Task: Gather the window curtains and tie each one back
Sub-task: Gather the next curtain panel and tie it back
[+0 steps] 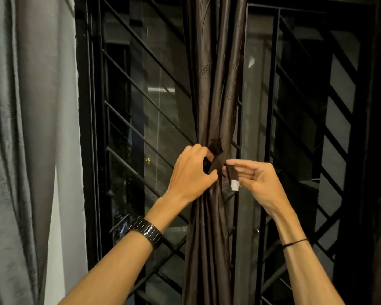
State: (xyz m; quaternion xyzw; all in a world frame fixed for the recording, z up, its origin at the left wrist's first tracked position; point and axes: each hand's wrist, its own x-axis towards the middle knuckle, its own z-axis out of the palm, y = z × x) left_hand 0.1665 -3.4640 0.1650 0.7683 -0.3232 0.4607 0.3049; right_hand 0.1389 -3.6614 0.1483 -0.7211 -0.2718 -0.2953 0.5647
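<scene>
Left hand curled round the tie-back on the curtain, right hand pinching the strap's end

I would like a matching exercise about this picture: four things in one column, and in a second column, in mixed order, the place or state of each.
Things:
1. brown curtain
2. grey curtain
3. dark tie strap
4. wristwatch

Places or states:
A. gripped by the left hand
B. gathered into a bunch in the middle, in front of the window
C. worn on the left wrist
D. hanging loose at the left edge

Pairs: 1-B, 2-D, 3-A, 4-C
</scene>
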